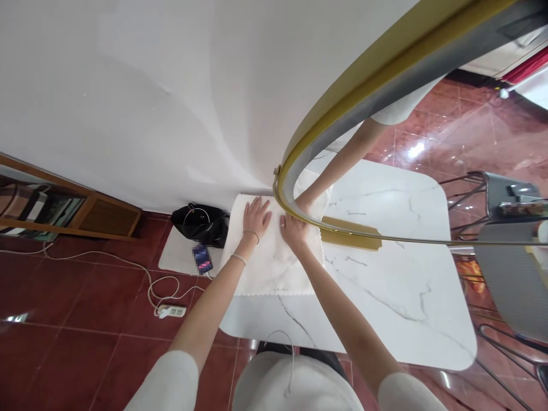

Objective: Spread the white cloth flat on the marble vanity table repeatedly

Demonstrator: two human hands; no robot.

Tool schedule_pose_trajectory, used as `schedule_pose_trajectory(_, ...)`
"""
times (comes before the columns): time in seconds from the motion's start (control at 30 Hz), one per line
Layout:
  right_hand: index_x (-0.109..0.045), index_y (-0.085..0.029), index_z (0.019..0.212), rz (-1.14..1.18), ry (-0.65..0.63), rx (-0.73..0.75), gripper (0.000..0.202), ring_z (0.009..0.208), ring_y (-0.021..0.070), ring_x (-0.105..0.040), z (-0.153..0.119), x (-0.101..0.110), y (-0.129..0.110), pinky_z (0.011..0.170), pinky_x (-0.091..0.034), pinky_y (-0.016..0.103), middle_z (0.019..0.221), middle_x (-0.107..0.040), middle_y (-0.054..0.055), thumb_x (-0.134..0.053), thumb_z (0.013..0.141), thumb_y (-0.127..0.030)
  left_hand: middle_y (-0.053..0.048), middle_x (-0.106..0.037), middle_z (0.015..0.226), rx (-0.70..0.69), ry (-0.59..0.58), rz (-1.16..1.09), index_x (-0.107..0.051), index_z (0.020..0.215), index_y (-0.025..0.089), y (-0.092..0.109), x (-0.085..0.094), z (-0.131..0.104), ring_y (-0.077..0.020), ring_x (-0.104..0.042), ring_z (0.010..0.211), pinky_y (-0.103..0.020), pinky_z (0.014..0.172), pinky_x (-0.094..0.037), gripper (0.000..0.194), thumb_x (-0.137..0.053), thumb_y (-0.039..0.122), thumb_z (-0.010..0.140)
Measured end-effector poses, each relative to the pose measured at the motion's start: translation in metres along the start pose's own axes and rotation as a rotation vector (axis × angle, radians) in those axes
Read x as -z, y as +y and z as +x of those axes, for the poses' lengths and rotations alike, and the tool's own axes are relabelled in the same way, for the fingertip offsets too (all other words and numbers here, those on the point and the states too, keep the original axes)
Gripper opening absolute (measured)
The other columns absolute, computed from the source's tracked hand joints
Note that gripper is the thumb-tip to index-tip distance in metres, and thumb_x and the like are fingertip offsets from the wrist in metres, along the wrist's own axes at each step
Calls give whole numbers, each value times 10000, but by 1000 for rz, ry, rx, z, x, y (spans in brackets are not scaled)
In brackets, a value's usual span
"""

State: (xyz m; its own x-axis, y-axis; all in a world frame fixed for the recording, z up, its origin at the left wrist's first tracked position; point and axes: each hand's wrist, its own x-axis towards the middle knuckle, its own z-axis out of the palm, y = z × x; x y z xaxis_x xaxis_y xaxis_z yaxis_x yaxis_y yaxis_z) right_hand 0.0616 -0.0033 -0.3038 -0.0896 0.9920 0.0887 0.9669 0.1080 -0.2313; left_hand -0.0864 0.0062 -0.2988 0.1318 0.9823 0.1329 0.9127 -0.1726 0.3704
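Observation:
A white cloth [274, 268] with scalloped edges lies spread over the left end of the marble-patterned table [385, 302]. My left hand [256, 217] rests palm down on the cloth's upper left part, fingers apart, nothing held. Bands circle that wrist. To its right, my right hand [294, 231] lies on the cloth beside the mirror's lower rim, a ring on one finger. The rim partly hides its fingers; what shows of them lies on the cloth. A round gold-framed mirror [295, 149] stands over the table, reflecting an arm. Its gold base [355, 234] sits on the tabletop.
Left of the table, a black bag [201, 225] and a phone [202, 258] lie on a low white surface [173, 257]. A power strip [172, 311] with cables is on the red tiled floor. A wooden cabinet [113, 217] is far left; chairs [509, 274] stand at right.

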Motion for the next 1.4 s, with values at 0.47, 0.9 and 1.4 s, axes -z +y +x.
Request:
schedule_pose_trajectory(0.47, -441, -97, 1399, 39, 38, 120, 474, 1354, 299, -354, -33, -12, 0, 1107, -251, 519, 1430, -457, 178, -295, 952, -151, -91, -140, 1596, 62, -54, 80, -330, 1463, 287, 5, 5, -40, -294, -77, 1470, -614, 1141, -2, 600, -419, 513, 915)
schedule_pose_trajectory(0.9, -604, -132, 1197, 113, -14, 231, 366, 1156, 260, -487, -41, -6, -24, 1003, -368, 422, 1222, -588, 142, -345, 945, -193, -127, -187, 1581, 159, 13, 92, -387, 1440, 225, -20, 21, -103, -277, -142, 1462, -502, 1165, -155, 581, -434, 478, 919)
schedule_pose_trajectory(1.4, -179, -252, 1518, 202, -193, 605, 862, 1452, 337, -120, -236, 30, 1, 1135, -86, 607, 1585, -161, 108, -468, 830, -684, -129, -31, 1598, 218, 123, 127, -145, 1520, 246, 47, 15, -259, -343, -102, 1457, -603, 1124, -231, 680, -459, 327, 922)
